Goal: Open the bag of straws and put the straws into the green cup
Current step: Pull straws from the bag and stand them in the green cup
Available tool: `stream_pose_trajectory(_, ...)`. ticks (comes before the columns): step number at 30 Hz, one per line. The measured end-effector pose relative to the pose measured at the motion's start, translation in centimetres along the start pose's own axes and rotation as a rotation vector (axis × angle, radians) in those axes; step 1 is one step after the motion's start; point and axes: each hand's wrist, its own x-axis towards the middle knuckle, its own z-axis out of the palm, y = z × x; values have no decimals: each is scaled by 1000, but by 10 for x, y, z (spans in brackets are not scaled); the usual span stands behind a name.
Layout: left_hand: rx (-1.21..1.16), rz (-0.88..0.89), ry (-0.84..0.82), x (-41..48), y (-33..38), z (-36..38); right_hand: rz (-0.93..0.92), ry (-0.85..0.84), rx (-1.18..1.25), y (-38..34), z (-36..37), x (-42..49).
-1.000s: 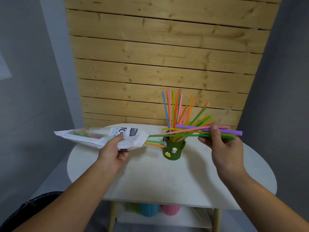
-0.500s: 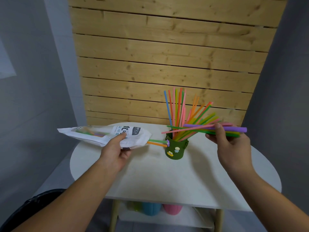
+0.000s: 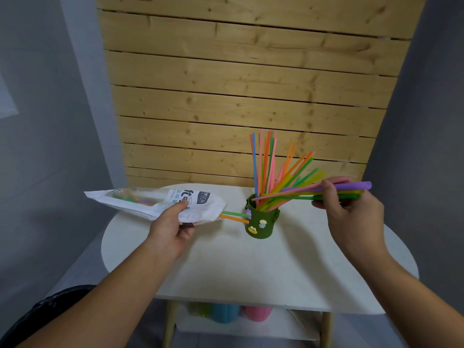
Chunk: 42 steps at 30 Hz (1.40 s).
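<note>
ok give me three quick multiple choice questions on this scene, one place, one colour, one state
1. Where is the cup?
A. on the shelf below
B. on the table
C. in a hand

2. What colours are the two straws poking out of the bag?
A. blue and pink
B. purple and yellow
C. green and orange

3. What is the right hand doing?
A. gripping a bundle of straws
B. lying flat on the table
C. holding the bag

1 B: it stands on the tabletop between the hands.
2 C: one green, one orange, at the bag's mouth.
3 A: its fingers curl round the bundle.
</note>
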Motion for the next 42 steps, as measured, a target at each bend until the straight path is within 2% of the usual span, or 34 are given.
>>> stream_pose_trajectory(5,19,-2,-12,-4,-5,1,-40,-19,-42,3,0,1)
stream_pose_trajectory(9,19,-10,-23,-7,-8,4,-209,-74,-167,3,5,0)
stream_pose_trajectory(14,22,-15,-22,-8,-10,4,-372,-182,-198,3,17,3)
stream_pose_trajectory(17,23,-18,-23,-9,-9,4,-268,-214,-177,5,26,9)
stream_pose_trajectory(20,21,-17,-23,-7,-8,3,-66,-250,-123,14,36,16)
stream_pose_trajectory(25,10,-3,-26,-6,-9,4,177,-213,-4,15,51,23)
stream_pose_trajectory(32,15,-2,-25,-5,-8,4,131,-260,58,12,64,26)
stream_pose_trajectory(42,31,1,-31,-4,-7,1,327,-182,223,8,74,25)
